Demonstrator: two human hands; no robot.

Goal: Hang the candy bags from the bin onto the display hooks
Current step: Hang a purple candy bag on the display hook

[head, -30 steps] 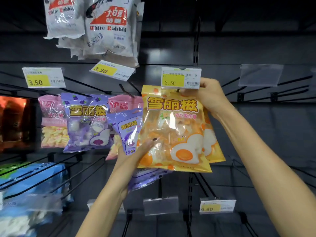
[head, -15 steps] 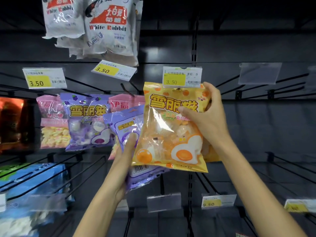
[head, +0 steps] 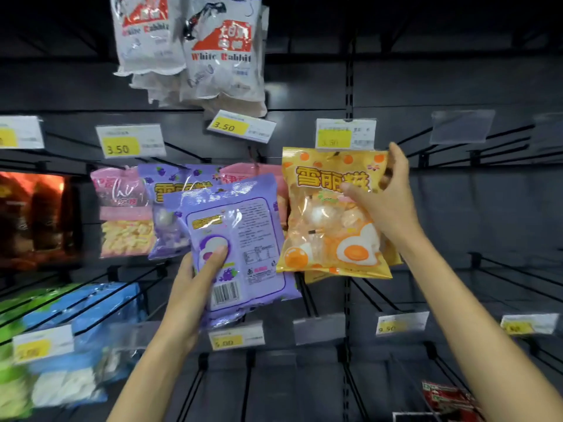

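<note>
1. Looking through the head view, the right hand (head: 393,202) grips the orange candy bag (head: 332,214) near its top right corner, thumb across the printed front and fingers (head: 396,156) curled behind the edge. The bag sits at the display hook (head: 336,154) below a yellow price tag (head: 345,134); whether its hang hole is fully threaded I cannot tell.
2. At 9 o'clock from that bag, the left hand (head: 195,287) clamps the purple candy bag (head: 237,245) by its lower left part, thumb pressed on the back panel and the other fingers hidden behind. It is held apart from the hooks, back side facing the camera.
3. Further toward 9 o'clock, another purple bag (head: 164,214) and a pink bag (head: 122,211) already hang. White Rabbit bags (head: 219,56) hang at 12 o'clock.
4. Handling judgement: these are light, soft film pouches of puffy sweets, slick and crinkly, so they would flex and swing. The stiffer sealed top strip beside the hang hole looks the best place to pinch for threading; squeezing the middle risks crushing the contents.
5. No bin is visible.
</note>
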